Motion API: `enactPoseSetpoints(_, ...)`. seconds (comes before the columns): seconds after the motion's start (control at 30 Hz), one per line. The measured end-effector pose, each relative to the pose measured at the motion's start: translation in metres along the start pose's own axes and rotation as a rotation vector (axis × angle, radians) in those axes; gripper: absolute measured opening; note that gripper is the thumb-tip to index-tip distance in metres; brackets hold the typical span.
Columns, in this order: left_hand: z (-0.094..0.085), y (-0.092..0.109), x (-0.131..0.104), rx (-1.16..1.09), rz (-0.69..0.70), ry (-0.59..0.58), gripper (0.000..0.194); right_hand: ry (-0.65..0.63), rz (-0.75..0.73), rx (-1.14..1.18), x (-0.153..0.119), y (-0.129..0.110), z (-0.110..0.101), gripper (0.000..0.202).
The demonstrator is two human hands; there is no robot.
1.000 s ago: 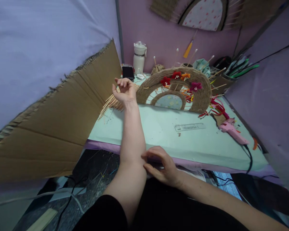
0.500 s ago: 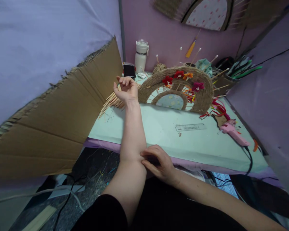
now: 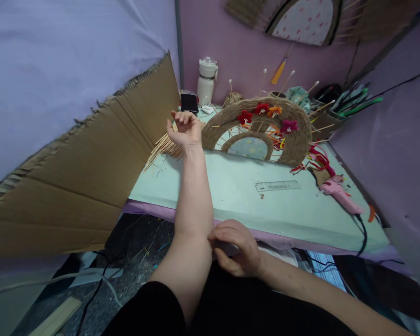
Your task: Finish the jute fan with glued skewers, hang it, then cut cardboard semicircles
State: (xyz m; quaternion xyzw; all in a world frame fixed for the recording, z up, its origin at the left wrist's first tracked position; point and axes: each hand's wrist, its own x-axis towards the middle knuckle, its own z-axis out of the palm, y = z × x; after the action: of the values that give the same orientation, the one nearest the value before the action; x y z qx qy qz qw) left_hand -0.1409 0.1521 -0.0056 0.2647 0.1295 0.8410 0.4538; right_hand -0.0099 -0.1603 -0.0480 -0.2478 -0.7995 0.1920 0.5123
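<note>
My left hand is raised palm up over the table, its fingers loosely curled and apart, holding nothing. Thin wooden sticks lie in a bundle beneath and beside it. With bent fingers, my right hand touches the inner side of my left forearm near the elbow; a gap shows between its thumb and fingers, and nothing is in it. Behind, a twine-wrapped arch bears red, orange and magenta felt flowers. A smaller arch with a pale floral panel stands inside it.
A clear ruler lies on the pale green tabletop. A pink glue gun with its cord is at the right. A white bottle and black phone stand at the back. Cardboard walls the left side.
My right hand has shifted slightly down and to the right along the forearm, its thumb dropping away from the skin. My left arm stays nearly as it was.
</note>
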Motion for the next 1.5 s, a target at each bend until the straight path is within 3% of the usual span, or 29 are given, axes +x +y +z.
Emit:
enactPoseSetpoints(0.23,-0.004,-0.005,0.002,-0.047,0.04,-0.017,0.056,-0.083,-0.037,-0.041,0.005,-0.002,-0.002,0.051)
enactPoseSetpoints(0.47,-0.005,-0.005,0.001,-0.053,0.053,-0.082,0.054,-0.081,-0.009,-0.054,0.003,-0.002,0.0,0.047)
enactPoseSetpoints(0.63,-0.004,-0.005,0.002,-0.068,0.017,-0.025,0.055,-0.073,-0.001,-0.036,0.003,-0.002,0.001,0.051)
enactPoseSetpoints(0.8,-0.008,-0.008,0.006,-0.116,0.013,-0.109,0.055,-0.086,0.01,-0.024,0.004,-0.001,0.001,0.049)
enactPoseSetpoints(0.93,-0.007,-0.007,0.004,-0.089,0.003,-0.063,0.055,-0.098,0.014,-0.025,0.004,-0.001,0.0,0.049)
enactPoseSetpoints(1.33,0.001,0.0,-0.003,-0.019,0.013,-0.127,0.051,-0.089,-0.029,-0.008,0.005,-0.002,-0.001,0.049)
enactPoseSetpoints(1.5,0.001,-0.001,-0.002,-0.034,0.008,-0.078,0.053,-0.075,-0.035,0.027,0.002,0.0,-0.001,0.054)
